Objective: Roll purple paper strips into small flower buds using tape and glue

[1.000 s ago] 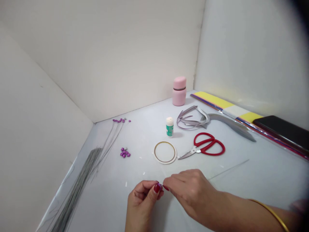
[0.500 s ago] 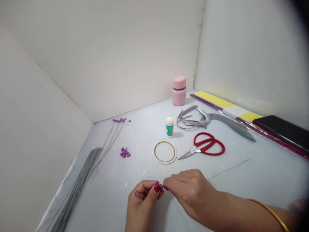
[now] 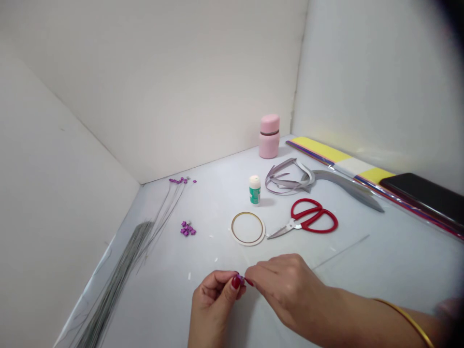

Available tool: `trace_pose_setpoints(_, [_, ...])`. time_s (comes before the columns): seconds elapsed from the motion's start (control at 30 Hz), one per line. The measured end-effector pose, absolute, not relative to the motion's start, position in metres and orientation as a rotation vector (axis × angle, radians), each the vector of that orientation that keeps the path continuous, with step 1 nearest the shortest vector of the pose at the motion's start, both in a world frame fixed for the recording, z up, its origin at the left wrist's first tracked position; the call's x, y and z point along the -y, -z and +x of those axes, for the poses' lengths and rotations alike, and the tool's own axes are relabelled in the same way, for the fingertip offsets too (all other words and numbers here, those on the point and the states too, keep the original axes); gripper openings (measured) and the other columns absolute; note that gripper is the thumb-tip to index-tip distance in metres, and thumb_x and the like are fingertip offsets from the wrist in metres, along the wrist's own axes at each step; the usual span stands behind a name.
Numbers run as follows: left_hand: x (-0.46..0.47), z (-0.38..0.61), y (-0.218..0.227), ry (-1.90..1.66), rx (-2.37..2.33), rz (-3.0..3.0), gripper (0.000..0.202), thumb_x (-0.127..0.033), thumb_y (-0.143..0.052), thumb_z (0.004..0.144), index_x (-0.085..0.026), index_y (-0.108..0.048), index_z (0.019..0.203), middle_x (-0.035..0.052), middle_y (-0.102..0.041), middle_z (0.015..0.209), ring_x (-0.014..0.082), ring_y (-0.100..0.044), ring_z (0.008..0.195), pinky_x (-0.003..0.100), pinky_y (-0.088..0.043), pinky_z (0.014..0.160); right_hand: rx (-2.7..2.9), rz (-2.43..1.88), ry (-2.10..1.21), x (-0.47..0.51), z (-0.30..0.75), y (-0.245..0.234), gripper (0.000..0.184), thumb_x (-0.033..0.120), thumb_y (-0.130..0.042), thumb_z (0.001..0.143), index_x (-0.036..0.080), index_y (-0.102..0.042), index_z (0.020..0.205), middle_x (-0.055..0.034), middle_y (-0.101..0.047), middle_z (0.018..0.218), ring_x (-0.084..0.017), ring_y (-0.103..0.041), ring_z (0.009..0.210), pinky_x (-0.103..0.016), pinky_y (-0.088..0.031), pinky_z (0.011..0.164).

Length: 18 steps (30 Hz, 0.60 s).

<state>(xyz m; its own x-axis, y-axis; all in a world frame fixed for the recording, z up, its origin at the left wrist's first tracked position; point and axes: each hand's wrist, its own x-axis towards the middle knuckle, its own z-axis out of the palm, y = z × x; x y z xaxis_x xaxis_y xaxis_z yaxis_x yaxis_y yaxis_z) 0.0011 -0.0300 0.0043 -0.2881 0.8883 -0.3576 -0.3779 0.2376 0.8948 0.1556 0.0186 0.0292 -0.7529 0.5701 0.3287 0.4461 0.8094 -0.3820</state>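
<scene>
Between the thumb and finger of my left hand is pinched a small purple paper star, mostly hidden by the fingertips. My right hand is closed on a thin wire, whose far end sticks out to the right behind the knuckles. The fingertips of both hands nearly meet at the star. Left of them lies a small heap of purple paper stars. Farther back, several wires tipped with purple stars rest on the table.
A bundle of grey wires lies at the left. Beyond my hands are a tape roll, red-handled scissors, a green-labelled glue stick, grey paper strips and a pink flask. A black phone rests on coloured paper packs.
The wire's free end has shifted slightly toward the left and away from me. Both hands keep nearly the same place and grip.
</scene>
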Motion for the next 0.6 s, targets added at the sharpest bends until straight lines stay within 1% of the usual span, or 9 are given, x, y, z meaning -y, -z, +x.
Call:
trace_pose_setpoints(0.2, [0.0288, -0.0027, -0.0039, -1.297, -1.296, 0.595, 0.014, -0.027, -0.075, 0.058, -0.014, -0.069, 0.06, 0.0015, -0.068, 0.054, 0.0095, -0.058, 0.053, 0.018, -0.046, 0.056, 2.567, -0.758, -0.384, -0.0173, 0.1565, -0.0282, 0.019, 0.007, -0.036, 0.077, 0.019, -0.05, 0.074, 0.0016, -0.055, 0.059, -0.013, -0.043, 0.048, -0.026, -0.025, 0.048])
trace_pose_setpoints(0.6, [0.0306, 0.001, -0.0052, -1.318, -1.301, 0.552, 0.014, -0.027, -0.075, 0.057, -0.014, -0.069, 0.06, 0.0015, -0.069, 0.055, 0.0098, -0.059, 0.054, 0.017, -0.046, 0.057, 2.58, -0.764, -0.391, -0.0167, 0.1574, -0.0277, 0.017, 0.007, -0.037, 0.076, 0.019, -0.05, 0.075, 0.002, -0.055, 0.06, -0.013, -0.043, 0.048, -0.027, -0.024, 0.048])
